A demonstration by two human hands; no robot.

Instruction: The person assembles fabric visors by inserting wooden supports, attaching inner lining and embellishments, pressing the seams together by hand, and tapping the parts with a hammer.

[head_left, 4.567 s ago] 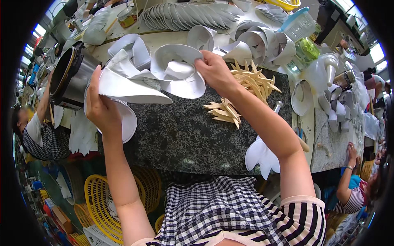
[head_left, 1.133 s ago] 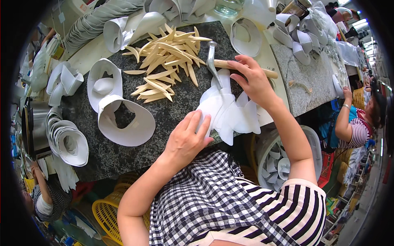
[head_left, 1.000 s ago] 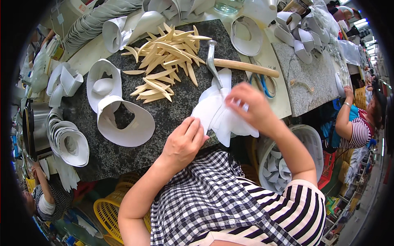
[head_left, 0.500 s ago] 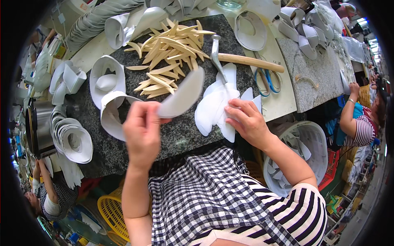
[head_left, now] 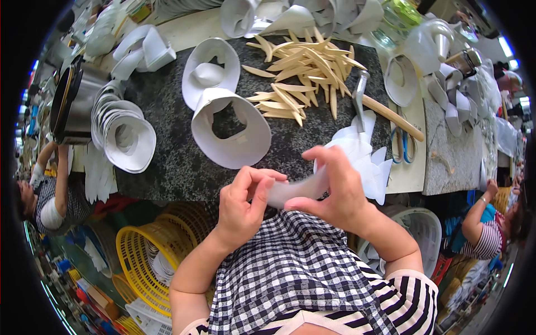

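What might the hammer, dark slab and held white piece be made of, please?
The hammer has a glinting metal head and smooth tan handle, likely wooden. The speckled dark slab looks like stone. The curved white piece, its finish blurred, may be leather or card.

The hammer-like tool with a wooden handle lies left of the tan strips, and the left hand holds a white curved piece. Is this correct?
Not quite: the head view shows the hammer-like tool lying to the right of the tan strips. The left hand does hold a white curved piece.
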